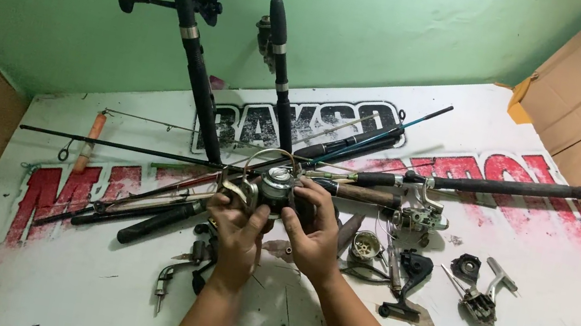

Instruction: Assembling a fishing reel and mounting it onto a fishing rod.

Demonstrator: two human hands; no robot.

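- Left hand [236, 225] and right hand [312, 232]: both closed around one spinning reel [274, 186], held just above the surface [85, 286] (wire bail arching over it)
- Just right: loose reel parts [474, 292]; a rod with mounted reel [421, 210]
- Behind: two upright rods [191, 50] against the green wall [410, 25]

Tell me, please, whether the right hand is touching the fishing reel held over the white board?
Touching: the head view shows the right hand wrapped against the fishing reel, fingers on its side.
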